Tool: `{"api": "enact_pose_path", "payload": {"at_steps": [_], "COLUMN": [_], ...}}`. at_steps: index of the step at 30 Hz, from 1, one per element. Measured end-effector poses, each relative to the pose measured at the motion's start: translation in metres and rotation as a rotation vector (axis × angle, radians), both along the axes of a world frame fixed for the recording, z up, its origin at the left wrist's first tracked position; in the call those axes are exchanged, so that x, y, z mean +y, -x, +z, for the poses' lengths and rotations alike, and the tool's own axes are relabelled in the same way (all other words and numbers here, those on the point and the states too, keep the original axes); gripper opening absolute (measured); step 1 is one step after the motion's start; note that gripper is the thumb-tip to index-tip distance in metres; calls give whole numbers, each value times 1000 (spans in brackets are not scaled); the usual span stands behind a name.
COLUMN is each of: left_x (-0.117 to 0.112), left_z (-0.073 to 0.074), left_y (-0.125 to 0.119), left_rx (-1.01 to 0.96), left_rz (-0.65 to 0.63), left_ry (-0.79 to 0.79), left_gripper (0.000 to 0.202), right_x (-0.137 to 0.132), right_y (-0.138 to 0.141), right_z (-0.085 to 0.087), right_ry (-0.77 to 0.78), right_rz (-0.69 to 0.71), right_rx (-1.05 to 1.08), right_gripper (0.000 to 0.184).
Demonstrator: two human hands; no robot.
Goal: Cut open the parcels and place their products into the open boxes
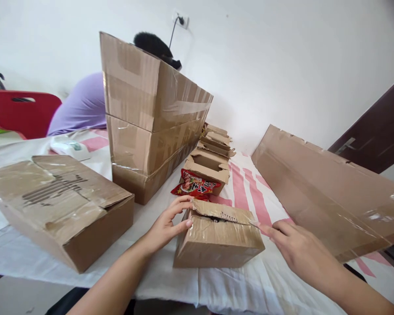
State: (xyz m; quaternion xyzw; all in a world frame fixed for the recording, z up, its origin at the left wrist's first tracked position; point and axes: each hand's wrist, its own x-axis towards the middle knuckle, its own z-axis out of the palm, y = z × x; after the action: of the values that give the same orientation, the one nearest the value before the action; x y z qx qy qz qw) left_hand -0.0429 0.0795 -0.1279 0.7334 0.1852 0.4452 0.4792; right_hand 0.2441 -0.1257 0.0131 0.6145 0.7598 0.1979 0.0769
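A small taped cardboard box (218, 239) lies at the table's near edge, its top flap partly torn. My left hand (167, 225) rests on the box's left end, fingers curved against it and thumb on its top corner. My right hand (298, 249) is at the box's right end, index finger and thumb pinched together at what looks like a thin strip of tape running to the top seam. A red snack packet (195, 187) lies just behind the box.
A row of small open cartons (210, 164) runs back beside a tall stack of taped boxes (147, 118). A flat box (57, 205) sits left, a long cardboard sheet (325, 192) right. A person in purple (82, 105) bends behind the stack. A red chair (22, 111) stands far left.
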Motion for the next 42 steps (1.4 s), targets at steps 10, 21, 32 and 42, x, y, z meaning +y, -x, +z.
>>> {"api": "enact_pose_path", "payload": {"at_steps": [10,21,32,42], "left_x": [0,-1,-5,-6], "left_z": [-1,-3,6,6], "left_y": [0,-1,-2,-1], "left_rx": [4,26,45,52], "left_rz": [14,39,41,74], "left_ry": [-14,-4,-46,-33], "left_gripper": [37,39,35,33], "right_x": [4,1,2,-9], "right_y": [-2,1,4,-32], "right_z": [-14,-14,-9,-4], "right_ry": [-12,24,21,7], "right_rz": [-30,-58,-129,-328], "right_rx": [-69,-161,-168,-247], "right_gripper": [48,54,47,53]}}
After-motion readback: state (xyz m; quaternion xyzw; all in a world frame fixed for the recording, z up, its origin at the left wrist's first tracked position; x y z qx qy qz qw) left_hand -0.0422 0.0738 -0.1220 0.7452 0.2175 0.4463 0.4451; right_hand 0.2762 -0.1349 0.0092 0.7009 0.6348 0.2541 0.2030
